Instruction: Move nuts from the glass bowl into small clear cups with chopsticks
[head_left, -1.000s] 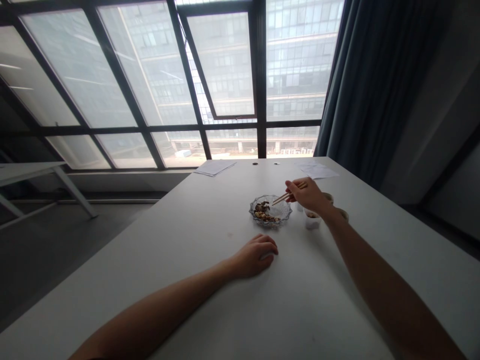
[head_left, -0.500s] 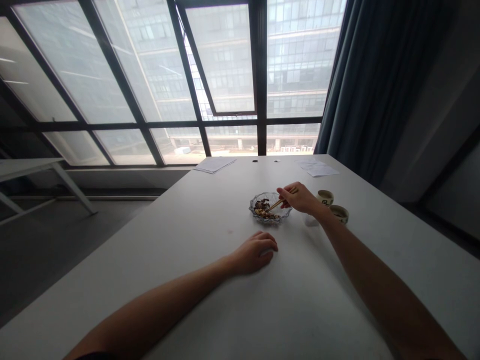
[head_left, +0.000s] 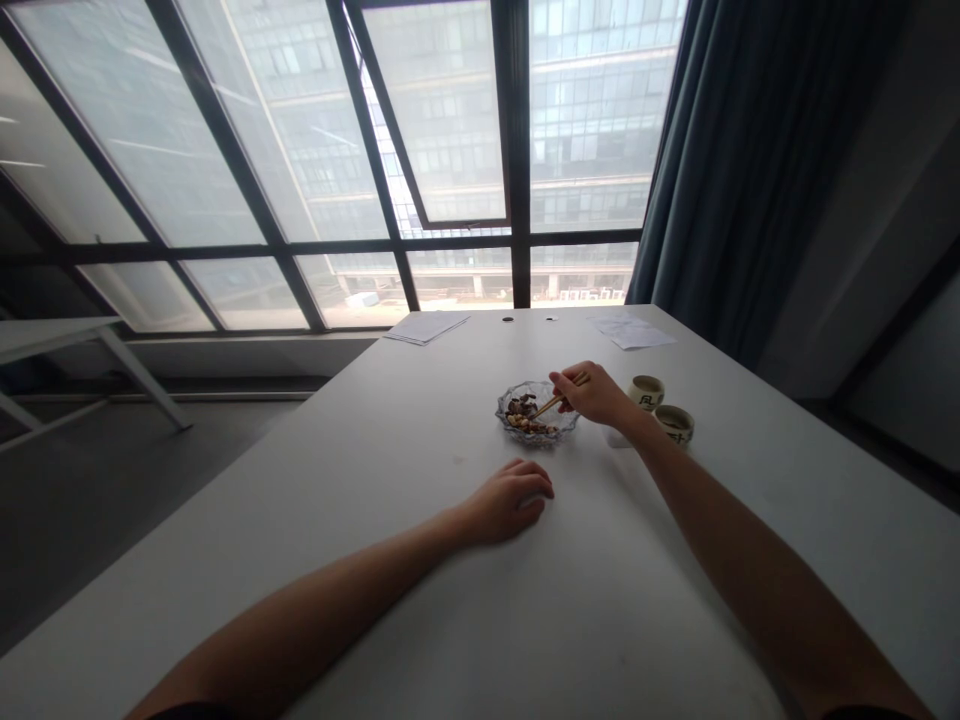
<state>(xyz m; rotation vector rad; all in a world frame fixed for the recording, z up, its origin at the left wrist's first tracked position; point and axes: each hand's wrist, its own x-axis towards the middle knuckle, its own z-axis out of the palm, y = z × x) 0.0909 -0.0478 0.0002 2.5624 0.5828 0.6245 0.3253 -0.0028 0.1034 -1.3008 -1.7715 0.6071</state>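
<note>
Pinching wooden chopsticks [head_left: 561, 396] together, the right hand [head_left: 594, 395] slants them left and down into a cut-glass dish [head_left: 568, 421], their tips over the food [head_left: 525, 411]; the left hand [head_left: 510, 503] lies empty and loosely curled on the white table [head_left: 360, 480], nearer the camera.

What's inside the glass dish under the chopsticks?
The glass dish holds dark brown pieces and pale, nut-like pieces in a low heap. The right hand's wooden chopsticks reach over it. The dish bottom under the heap is covered, so it cannot be seen.
</note>
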